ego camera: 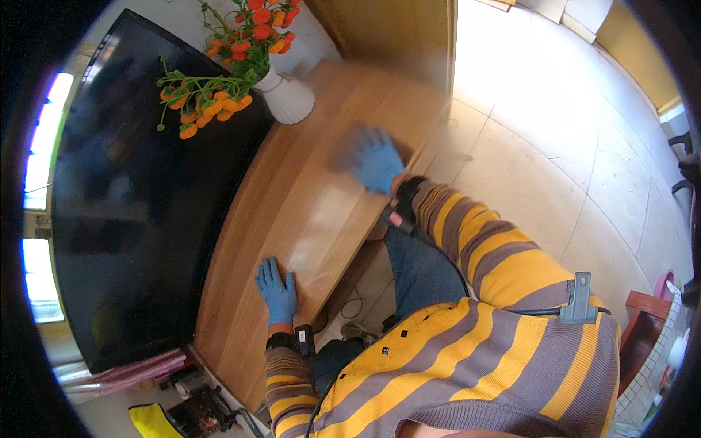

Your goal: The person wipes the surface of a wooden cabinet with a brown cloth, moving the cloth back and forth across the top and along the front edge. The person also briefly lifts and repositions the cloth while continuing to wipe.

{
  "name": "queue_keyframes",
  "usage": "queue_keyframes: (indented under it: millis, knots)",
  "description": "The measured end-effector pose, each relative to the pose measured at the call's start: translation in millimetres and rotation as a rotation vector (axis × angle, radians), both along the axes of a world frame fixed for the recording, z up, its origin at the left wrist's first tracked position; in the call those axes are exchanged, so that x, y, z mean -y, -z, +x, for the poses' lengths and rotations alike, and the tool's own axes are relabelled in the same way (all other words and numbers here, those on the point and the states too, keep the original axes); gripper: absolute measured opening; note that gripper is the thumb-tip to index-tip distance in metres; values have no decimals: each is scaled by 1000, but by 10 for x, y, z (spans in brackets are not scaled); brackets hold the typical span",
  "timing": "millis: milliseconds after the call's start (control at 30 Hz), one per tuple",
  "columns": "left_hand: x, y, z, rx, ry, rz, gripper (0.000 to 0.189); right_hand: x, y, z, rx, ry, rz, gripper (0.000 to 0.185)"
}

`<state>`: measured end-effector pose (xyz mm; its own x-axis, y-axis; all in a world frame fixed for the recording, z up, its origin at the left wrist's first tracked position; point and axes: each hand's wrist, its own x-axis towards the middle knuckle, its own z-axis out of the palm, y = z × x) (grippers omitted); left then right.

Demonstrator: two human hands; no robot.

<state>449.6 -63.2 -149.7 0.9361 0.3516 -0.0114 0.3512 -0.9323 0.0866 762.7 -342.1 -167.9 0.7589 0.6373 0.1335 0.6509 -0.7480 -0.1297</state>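
My left hand (277, 295), in a blue glove, lies palm down on the wooden cabinet top (306, 219), its fingers slightly spread and holding nothing. Farther along the same top is my right hand (379, 161), also blue-gloved, with blurred fingers. A dark smudge shows around those fingertips; whether it is a cloth or only blur and shadow, I cannot tell. Behind the top stands a large black television (148, 202). A white ribbed vase (286, 98) with orange and red flowers (263, 27) is at the far end, beyond my right hand.
A wooden door or panel (394, 33) rises past the far end. Pale floor tiles (526, 164) lie to the right. Near the lower left are a yellow cloth (153, 420) and dark clutter (202, 408). A reddish wooden piece of furniture (641, 334) is behind me at right.
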Motion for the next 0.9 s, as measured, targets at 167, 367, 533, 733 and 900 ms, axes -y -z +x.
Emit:
queue_keyframes:
  millis: [167,367,533,733,900]
  knots:
    - [36,99,-25,95,28,-39,63,690,180,1143,80,214,-22,59]
    - [63,17,-20,93,-14,-79,64,683,115,1807,-86,344,-57,62]
    - [67,-43,-3,50,-42,-127,68,204,-44,2076,-70,388,-106,63]
    - [32,-72,12,-12,-30,-127,71,-550,-81,2406,-20,226,-27,59]
    - [22,-76,10,-65,-57,-132,73,-1084,38,2781,32,151,8,56]
